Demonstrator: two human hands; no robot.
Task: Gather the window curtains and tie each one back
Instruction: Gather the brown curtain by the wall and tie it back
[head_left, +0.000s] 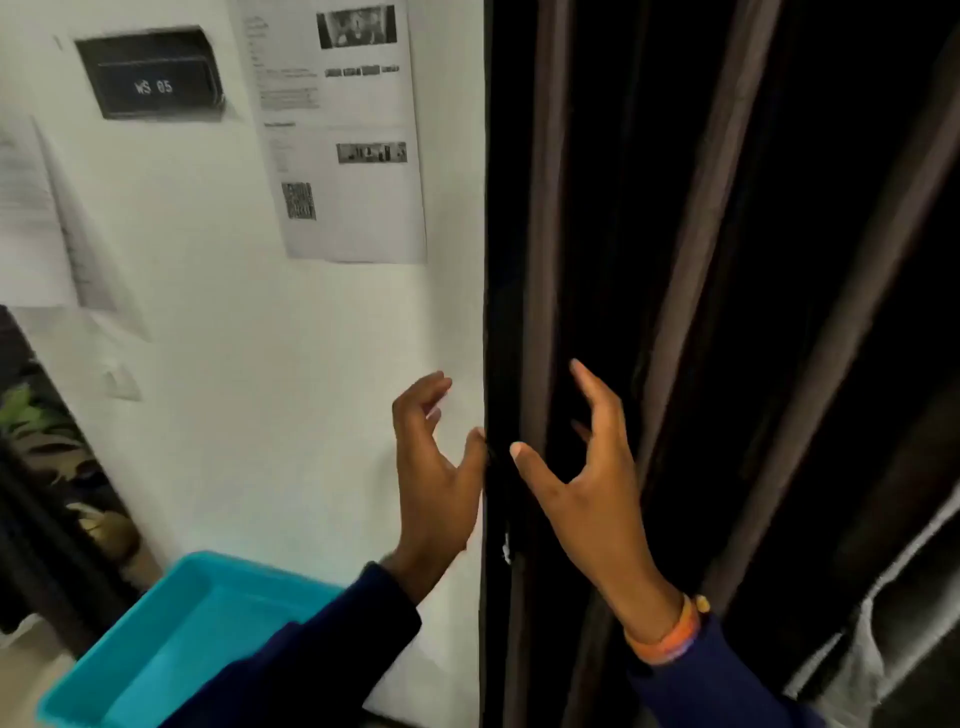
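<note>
A dark brown curtain (691, 260) hangs in deep vertical folds over the right half of the view, its left edge against a white wall. My left hand (436, 478) is raised in front of the wall just left of that edge, fingers spread and loosely bent, the thumb tip at the curtain's edge. My right hand (592, 493) is up in front of the curtain's leftmost folds, fingers and thumb spread apart and holding nothing. An orange band sits on the right wrist. No tie-back is visible.
A turquoise tray (171, 639) sits low at the left below my left sleeve. Printed sheets (343, 130) and a black sign reading WS 05 (153, 75) hang on the white wall. Pale fabric (883, 597) shows at the lower right beside the curtain.
</note>
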